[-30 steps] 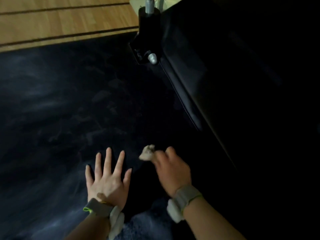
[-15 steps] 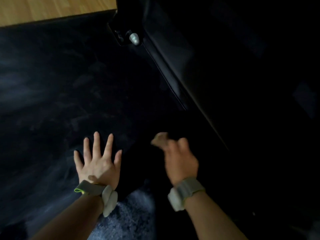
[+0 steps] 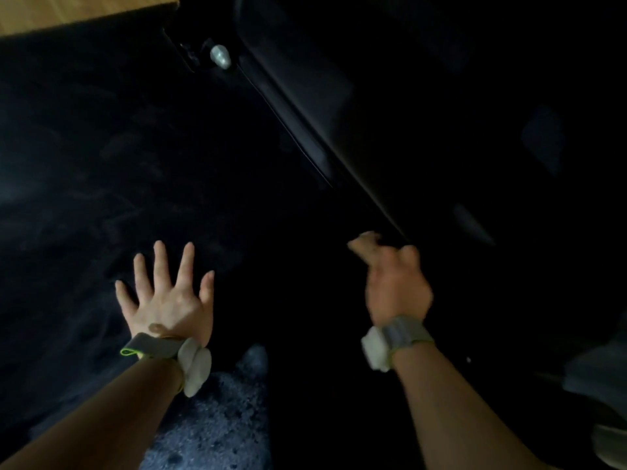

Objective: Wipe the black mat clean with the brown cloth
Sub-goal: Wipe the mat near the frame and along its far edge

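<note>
The black mat (image 3: pixel 112 157) fills most of the view, with faint dusty smears on its left part. My left hand (image 3: pixel 168 293) lies flat on the mat with its fingers spread and nothing in it. My right hand (image 3: pixel 395 283) is closed around the brown cloth (image 3: pixel 364 240), of which only a small bunched end sticks out past my fingers. This hand is blurred and sits close to the edge of a black padded bench. I cannot tell whether the cloth touches the mat.
A black padded bench (image 3: pixel 390 106) runs diagonally from top centre to the right. Its base carries a silver knob (image 3: pixel 220 57). Wooden floor (image 3: pixel 68 10) shows at the top left. A pale speckled patch (image 3: pixel 217 408) lies between my forearms.
My right hand has moved to the right with the cloth, toward the bench edge. The view has shifted, so less wooden floor shows. My left hand stays flat on the mat.
</note>
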Tool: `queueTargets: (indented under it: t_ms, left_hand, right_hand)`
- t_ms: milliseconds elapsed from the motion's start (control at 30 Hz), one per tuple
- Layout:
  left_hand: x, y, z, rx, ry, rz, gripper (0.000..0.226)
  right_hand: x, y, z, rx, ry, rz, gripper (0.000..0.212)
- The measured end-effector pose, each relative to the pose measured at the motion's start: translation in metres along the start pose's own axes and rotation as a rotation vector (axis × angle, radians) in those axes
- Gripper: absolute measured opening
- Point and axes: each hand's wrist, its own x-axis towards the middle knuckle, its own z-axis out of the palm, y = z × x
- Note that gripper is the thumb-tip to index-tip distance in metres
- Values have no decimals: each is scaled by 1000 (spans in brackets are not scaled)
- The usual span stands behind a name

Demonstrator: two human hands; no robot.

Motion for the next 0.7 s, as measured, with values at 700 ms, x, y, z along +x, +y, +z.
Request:
queueTargets:
  t_ms: [700]
  left_hand:
    - [5, -14, 10, 23, 114, 42, 62]
  right_hand:
    - [-32, 25, -16, -39, 64, 249, 20]
